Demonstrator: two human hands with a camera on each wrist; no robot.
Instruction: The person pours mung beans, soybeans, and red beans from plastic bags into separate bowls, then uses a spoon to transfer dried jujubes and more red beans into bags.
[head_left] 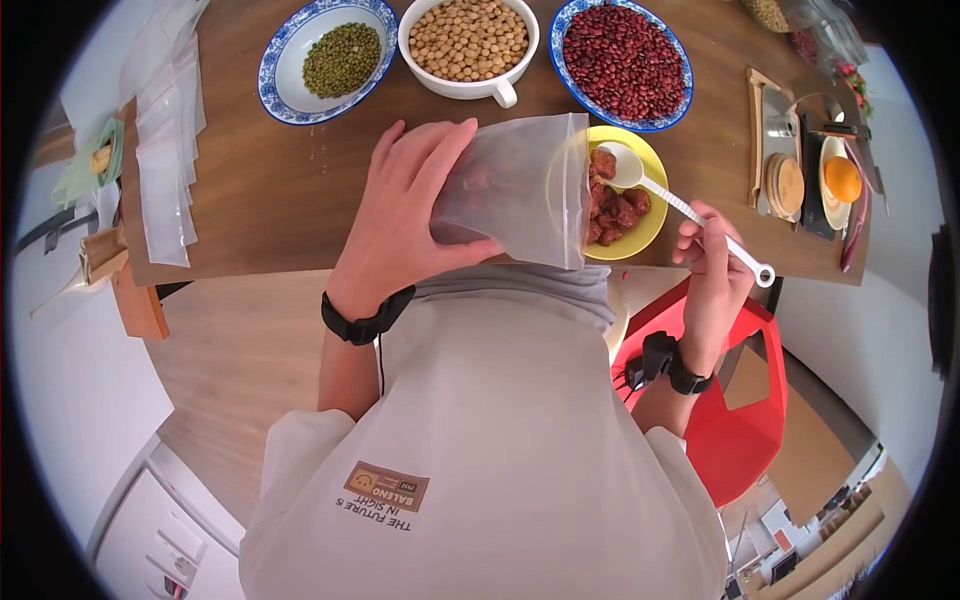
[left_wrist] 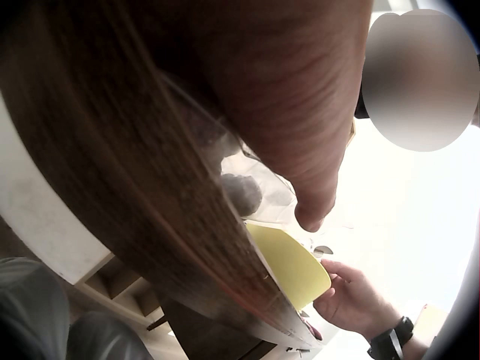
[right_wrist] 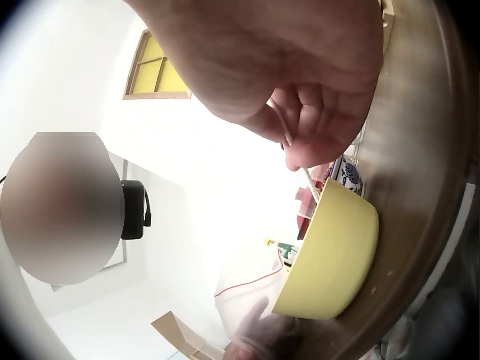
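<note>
One bag (head_left: 515, 190), one spoon (head_left: 627, 166) and one yellow bowl (head_left: 642, 150) are crowding the near edge

The left hand (head_left: 400, 205) is gripping the bag between thumb and spread fingers, its mouth at the bowl's left side. The right hand (head_left: 714, 270) is pinching the spoon, scoop over the bowl. Tabletop (head_left: 260, 205) is showing between left hand and left-edge flat bags (head_left: 165, 190). Two blue-patterned bowls (head_left: 287, 75) and one white cup (head_left: 450, 92) are standing farther in.

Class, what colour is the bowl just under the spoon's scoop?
The bowl is plain yellow, showing best in the right wrist view.
</note>
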